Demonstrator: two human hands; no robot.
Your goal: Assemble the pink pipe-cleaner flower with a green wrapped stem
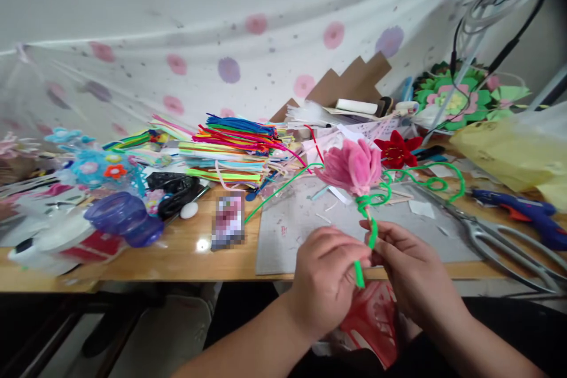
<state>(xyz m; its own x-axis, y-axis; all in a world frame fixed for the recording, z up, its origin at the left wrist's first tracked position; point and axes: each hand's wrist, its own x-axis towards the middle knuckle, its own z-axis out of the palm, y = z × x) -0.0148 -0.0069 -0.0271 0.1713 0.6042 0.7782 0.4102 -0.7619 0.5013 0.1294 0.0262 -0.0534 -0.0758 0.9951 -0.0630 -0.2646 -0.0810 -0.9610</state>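
Observation:
A pink pipe-cleaner flower [352,165] stands upright above my hands, its petals bunched at the top. Bright green pipe cleaner [373,233] winds around its stem, and a short green end pokes out below my fingers. My left hand [325,269] is closed, thumb and fingers pinching the green pipe cleaner at the lower stem. Opposite it, my right hand [410,266] grips the stem from the right, fingertips partly hidden. Curled green tendrils [436,183] reach out to the right of the flower, near a red flower [398,149].
Scissors [500,248] and a blue glue gun [522,209] lie at the right on the wooden table [177,260]. A grey cutting mat [283,248] is under the work. Bundled pipe cleaners [234,147] are piled behind. A purple container [124,218] and a phone [228,218] sit left.

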